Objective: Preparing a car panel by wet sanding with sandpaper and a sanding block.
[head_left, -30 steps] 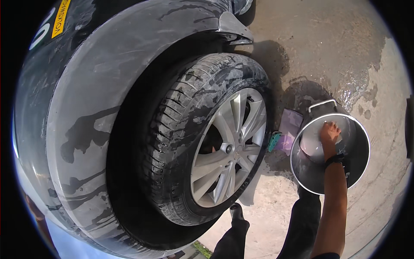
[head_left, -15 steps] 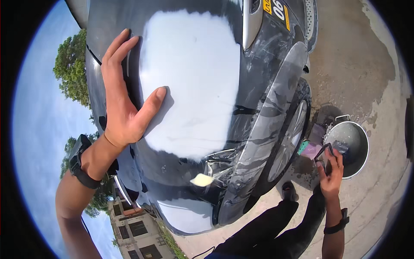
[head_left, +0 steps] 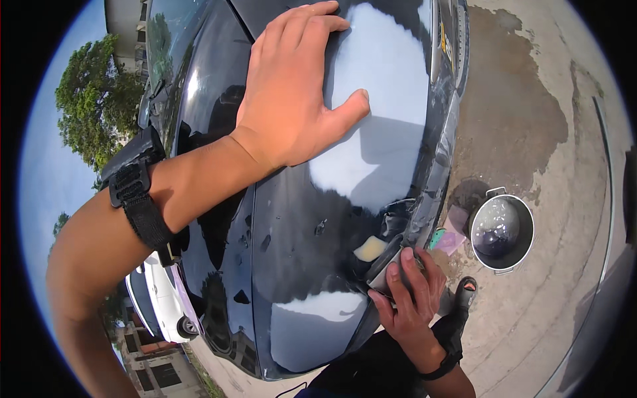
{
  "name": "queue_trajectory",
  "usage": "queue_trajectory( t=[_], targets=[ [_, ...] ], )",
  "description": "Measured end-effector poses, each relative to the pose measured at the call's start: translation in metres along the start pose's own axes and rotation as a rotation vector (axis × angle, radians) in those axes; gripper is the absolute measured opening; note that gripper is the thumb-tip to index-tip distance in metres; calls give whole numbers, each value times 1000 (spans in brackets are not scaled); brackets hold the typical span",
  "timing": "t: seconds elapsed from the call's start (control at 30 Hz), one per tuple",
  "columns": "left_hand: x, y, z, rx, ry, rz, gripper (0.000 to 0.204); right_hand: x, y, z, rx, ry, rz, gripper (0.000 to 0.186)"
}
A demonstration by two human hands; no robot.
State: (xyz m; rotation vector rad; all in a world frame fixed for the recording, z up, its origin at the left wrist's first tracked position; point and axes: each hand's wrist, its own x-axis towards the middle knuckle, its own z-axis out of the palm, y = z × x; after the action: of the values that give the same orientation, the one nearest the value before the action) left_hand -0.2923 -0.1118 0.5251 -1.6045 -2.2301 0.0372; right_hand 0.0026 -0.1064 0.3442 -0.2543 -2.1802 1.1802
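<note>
My left hand (head_left: 288,106) lies with its fingers spread on the dark car's hood (head_left: 285,219), its fingertips and thumb over the edge of a large whitish patch (head_left: 388,79). Lower down, my right hand (head_left: 413,302) is closed on what looks like a folded sheet of dark sandpaper (head_left: 383,273), pressed against the bodywork; its fingers partly cover it. Right beside it sits a small cream-coloured pad (head_left: 370,249). A second whitish patch (head_left: 315,328) spreads over the panel below.
On the wet concrete to the right stands a round metal pot (head_left: 529,247) with side handles and water inside. A pink piece with a green end (head_left: 453,232) lies against it. My foot (head_left: 466,292) is nearby. A white car (head_left: 159,298) stands behind.
My right hand has come from beside the pot up to the car, bringing the dark sheet. The view has shifted, and my left hand still rests spread on the hood.
</note>
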Motion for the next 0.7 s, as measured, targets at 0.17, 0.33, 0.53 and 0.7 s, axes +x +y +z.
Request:
queue_trajectory(
  t=[0.17, 0.33, 0.53, 0.7],
  targets=[
    [-20, -29, 4, -145, 60, 173, 65, 43, -16, 15, -59, -14, -29, 47],
    [-7, -13, 12, -135, 37, 220, 78, 7, -13, 5, -112, 5, 46, 47],
    [-16, -43, 16, -232, 77, 310, 76, 19, -21, 10, -52, -3, 45, 48],
    [-16, -42, 35, -117, 199, 386, 75, 49, -23, 16, -130, 9, 23, 46]
  ],
)
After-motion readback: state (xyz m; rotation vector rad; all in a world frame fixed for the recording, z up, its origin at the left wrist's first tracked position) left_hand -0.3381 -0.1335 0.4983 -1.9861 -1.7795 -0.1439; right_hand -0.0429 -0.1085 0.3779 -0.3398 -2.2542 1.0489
